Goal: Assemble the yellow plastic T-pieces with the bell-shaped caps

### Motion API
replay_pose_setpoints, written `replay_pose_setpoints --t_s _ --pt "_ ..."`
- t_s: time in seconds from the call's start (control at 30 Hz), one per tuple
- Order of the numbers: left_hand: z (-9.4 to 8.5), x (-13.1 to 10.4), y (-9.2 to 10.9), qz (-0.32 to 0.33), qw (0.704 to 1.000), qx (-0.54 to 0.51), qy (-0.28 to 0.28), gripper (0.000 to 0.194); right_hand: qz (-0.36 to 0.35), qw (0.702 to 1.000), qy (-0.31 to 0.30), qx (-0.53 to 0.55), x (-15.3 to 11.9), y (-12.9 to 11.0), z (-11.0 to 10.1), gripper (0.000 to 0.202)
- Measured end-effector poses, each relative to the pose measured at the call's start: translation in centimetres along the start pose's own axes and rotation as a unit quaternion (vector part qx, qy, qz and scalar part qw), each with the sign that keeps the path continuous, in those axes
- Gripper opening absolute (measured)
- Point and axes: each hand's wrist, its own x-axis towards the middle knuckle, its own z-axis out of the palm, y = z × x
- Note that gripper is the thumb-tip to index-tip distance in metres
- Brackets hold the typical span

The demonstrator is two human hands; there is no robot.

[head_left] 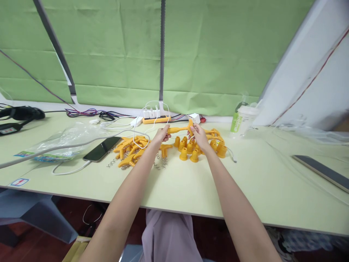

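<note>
Above the table, a yellow plastic corkscrew is stretched level between both hands. My left hand is closed around its thicker left end. My right hand grips the crosswise handle at the other end. No metal spiral shows on this piece. Left of my hands lies a pile of yellow corkscrew handles with bare metal spirals sticking out. Several yellow cone-shaped cups stand below my right hand. More long yellow pieces lie behind them, partly hidden by that hand.
A phone with a cable and a clear plastic bag lie to the left. A power strip with plugged chargers is at the back. On the right are a white lidded cup and a dark flat device.
</note>
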Motion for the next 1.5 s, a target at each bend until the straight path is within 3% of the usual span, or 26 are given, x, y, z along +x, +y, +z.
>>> replay_pose_setpoints --t_s 0.37,0.5,0.6,0.7,0.8,1.0,1.13,1.23,1.33,1.43,1.5 --pt "0.1 -0.6 0.4 -0.008 1.000 0.004 0.007 0.027 0.009 1.000 0.002 -0.005 -0.1 -0.1 -0.1 0.036" --pt "0.0 -1.0 0.6 0.003 1.000 0.011 -0.023 0.027 0.005 1.000 0.003 -0.003 -0.2 -0.1 0.0 0.033" --pt "0.1 -1.0 0.8 -0.033 0.998 0.027 -0.045 0.031 -0.007 1.000 0.000 -0.015 -0.2 -0.3 0.3 0.027" --pt "0.3 -0.7 0.9 -0.093 0.995 0.027 -0.019 0.034 -0.018 1.000 -0.016 -0.021 -0.2 -0.2 0.5 0.023" --pt "0.3 -0.4 1.0 -0.109 0.994 0.019 -0.010 0.034 -0.024 0.999 -0.023 -0.023 -0.2 -0.2 0.6 0.022" --pt "-0.7 0.0 1.0 -0.166 0.982 0.057 -0.072 0.039 -0.016 0.999 -0.029 -0.030 -0.3 -0.4 0.9 0.022" --pt "-1.1 -0.2 0.7 -0.125 0.989 0.035 -0.075 0.044 0.019 0.999 -0.040 -0.015 -0.4 -0.8 0.7 0.025" --pt "-1.5 -0.5 0.7 -0.067 0.995 0.047 -0.050 0.049 0.058 0.997 -0.050 -0.007 0.2 -1.1 -0.8 0.027" --pt "-2.3 -0.2 0.6 -0.020 0.996 0.089 -0.024 0.057 0.111 0.992 -0.046 -0.030 1.6 -1.3 -3.9 0.027" --pt "-3.3 0.6 0.2 0.053 0.987 0.154 -0.006 0.060 0.207 0.975 0.009 -0.081 3.6 -1.5 -7.8 0.021" --pt "-3.8 0.9 -0.3 0.096 0.969 0.229 -0.014 0.057 0.286 0.948 0.054 -0.127 4.9 -1.5 -10.1 0.020"
